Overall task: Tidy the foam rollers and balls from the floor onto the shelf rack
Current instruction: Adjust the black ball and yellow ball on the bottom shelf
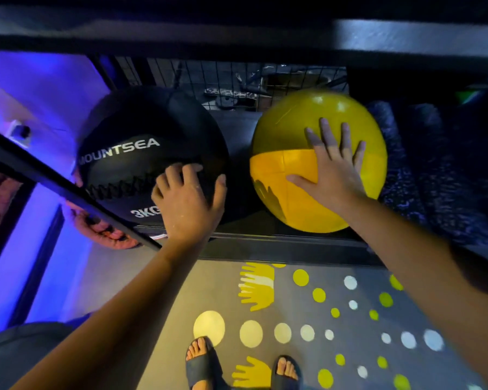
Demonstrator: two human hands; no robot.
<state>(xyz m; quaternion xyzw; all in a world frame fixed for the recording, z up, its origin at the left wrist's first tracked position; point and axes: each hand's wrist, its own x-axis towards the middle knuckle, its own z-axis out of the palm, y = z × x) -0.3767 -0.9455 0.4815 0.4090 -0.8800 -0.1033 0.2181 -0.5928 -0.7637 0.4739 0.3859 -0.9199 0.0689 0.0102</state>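
Grey floor mat (223, 291) with yellow and white dots (251, 333), yellow handprints (258, 288), violet-lit wall (40, 88).

A: What is sitting on the black metal shelf rack (265, 243)?
B: A black stitched medicine ball (135, 153) is sitting at left, a yellow glossy ball (302, 114) right of it, apart, with dark speckled foam rollers (400, 170) lying further right.
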